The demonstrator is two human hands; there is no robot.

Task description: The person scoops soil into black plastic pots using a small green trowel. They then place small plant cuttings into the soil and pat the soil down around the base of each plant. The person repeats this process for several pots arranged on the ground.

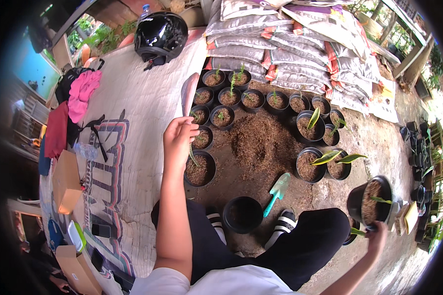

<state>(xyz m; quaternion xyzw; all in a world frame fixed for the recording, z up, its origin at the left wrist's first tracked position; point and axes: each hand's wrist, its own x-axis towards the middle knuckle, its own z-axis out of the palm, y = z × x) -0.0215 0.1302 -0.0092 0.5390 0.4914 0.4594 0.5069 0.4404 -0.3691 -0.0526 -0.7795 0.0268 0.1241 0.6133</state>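
Observation:
My right hand [377, 234] grips the rim of a black plastic pot [357, 201], tilted, with brown growing medium and a small green plant in it. Below that pot, another potted plant [350, 241] is partly hidden. My left hand [179, 138] is raised at the banner-covered edge, fingers bent; whether it holds anything is unclear. A green leaf [192, 156] hangs just beneath it, over a pot of medium [200, 169]. Between my feet stands a black pot [243, 215], dark inside. A teal hand trowel [278, 190] lies beside it, blade towards a heap of brown growing medium [260, 138].
Several potted seedlings [230, 96] curve around the heap, with snake plants [310, 125] at its right. Stacked sacks [299, 48] stand behind. On the printed banner [140, 92] at left are a black helmet [161, 37], cardboard boxes [64, 180] and clothes [84, 92]. More pots [417, 158] line the far right.

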